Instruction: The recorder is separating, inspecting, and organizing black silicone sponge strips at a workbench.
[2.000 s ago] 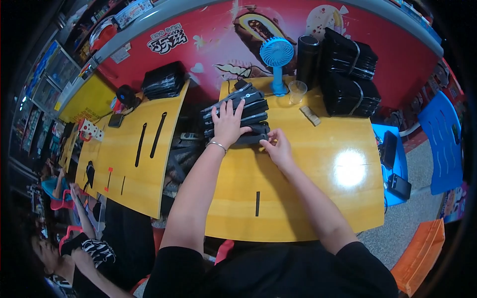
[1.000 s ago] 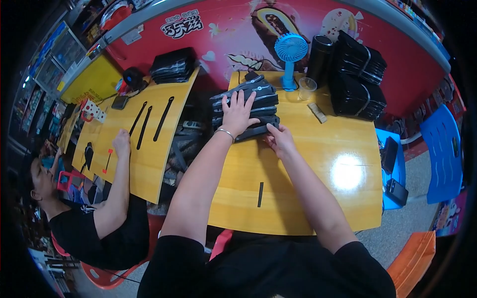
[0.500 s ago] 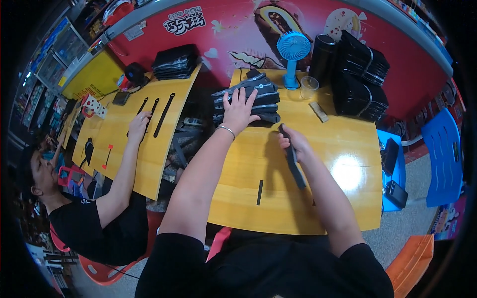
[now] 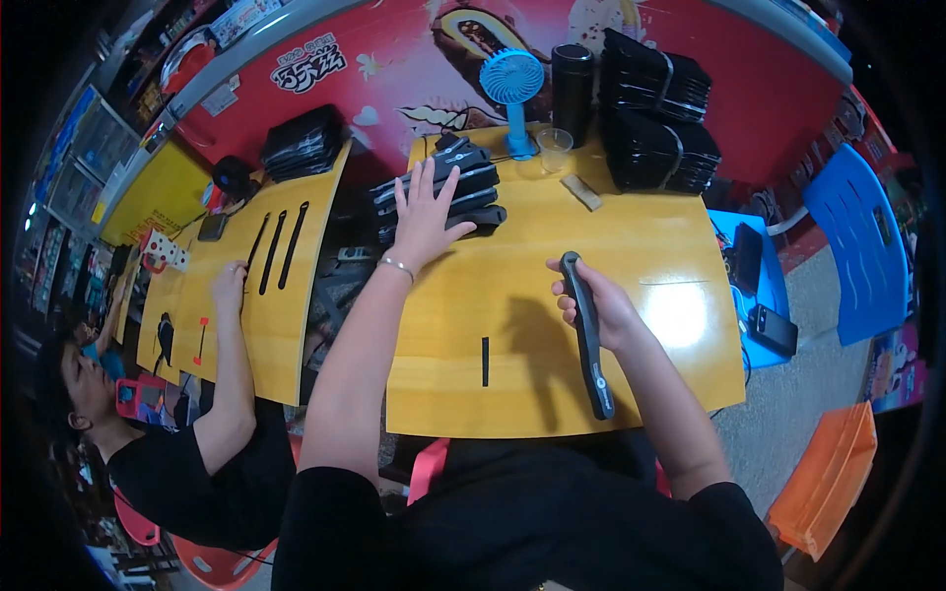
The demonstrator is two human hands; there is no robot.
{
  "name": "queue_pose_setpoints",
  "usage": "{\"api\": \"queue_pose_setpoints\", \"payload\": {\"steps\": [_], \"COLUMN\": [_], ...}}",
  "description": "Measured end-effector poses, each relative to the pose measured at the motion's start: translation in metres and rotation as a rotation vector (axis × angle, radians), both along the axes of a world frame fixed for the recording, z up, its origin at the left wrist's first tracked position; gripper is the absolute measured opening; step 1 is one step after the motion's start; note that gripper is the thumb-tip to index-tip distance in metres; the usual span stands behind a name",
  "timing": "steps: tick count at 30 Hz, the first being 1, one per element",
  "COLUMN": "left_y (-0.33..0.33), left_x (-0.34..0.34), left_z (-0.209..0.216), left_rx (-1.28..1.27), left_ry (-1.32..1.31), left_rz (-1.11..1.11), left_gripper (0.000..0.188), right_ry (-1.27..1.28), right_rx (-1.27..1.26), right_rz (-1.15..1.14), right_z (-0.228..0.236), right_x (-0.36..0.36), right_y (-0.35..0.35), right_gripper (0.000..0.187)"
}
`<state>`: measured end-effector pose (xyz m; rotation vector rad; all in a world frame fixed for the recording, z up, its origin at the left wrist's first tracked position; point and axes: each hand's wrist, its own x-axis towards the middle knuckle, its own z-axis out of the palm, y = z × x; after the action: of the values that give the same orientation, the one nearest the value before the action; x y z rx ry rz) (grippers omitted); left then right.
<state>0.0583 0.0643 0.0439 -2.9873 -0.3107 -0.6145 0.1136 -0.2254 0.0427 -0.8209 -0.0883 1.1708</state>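
Observation:
My left hand (image 4: 426, 223) lies with fingers spread on a pile of black folded straps (image 4: 479, 179) at the far left of the table. Its palm presses the pile's near side. In my right hand (image 4: 609, 307) is one long black strap (image 4: 591, 366), gripped near its upper end between thumb and fingers. The strap hangs above the table, tilted toward me, and bears a small pale mark near its lower end. A short thin black strip (image 4: 485, 361) is on the table between my arms.
At the back of the yellow table (image 4: 443, 404) stand a blue fan (image 4: 512, 84), a black cylinder (image 4: 572, 84), a clear cup (image 4: 554, 148) and tied black bundles (image 4: 655, 148). A co-worker's hand (image 4: 230, 286) is beside black straps (image 4: 284, 246) on the left table. A blue chair (image 4: 852, 246) stands right.
The strap in my right hand has turned, showing its broad face, and its lower end has come nearer me. My left hand stays on the pile. The co-worker's hand has moved toward them.

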Motion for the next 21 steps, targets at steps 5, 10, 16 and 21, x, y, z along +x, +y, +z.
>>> {"api": "queue_pose_setpoints", "payload": {"steps": [5, 10, 16, 21], "left_y": [-0.063, -0.158, -0.216, -0.212], "left_x": [-0.046, -0.107, -0.14, -0.151], "left_z": [-0.006, -0.029, -0.027, -0.036], "left_rx": [-0.54, -0.731, -1.268, -1.189], "left_ry": [-0.308, -0.105, -0.341, -0.496], "left_rz": [-0.307, -0.452, -0.438, -0.512], "left_gripper": [0.054, 0.052, 0.06, 0.041], "right_ry": [-0.031, 0.016, 0.179, 0.149], "right_rx": [0.037, 0.133, 0.31, 0.239], "right_rz": [-0.111, -0.285, -0.491, -0.519], "right_z": [0.015, 0.024, 0.018, 0.005], "right_x": [-0.024, -0.049, -0.087, -0.115], "right_y": [-0.017, -0.023, -0.015, -0.019], "right_gripper": [0.037, 0.035, 0.033, 0.035]}}
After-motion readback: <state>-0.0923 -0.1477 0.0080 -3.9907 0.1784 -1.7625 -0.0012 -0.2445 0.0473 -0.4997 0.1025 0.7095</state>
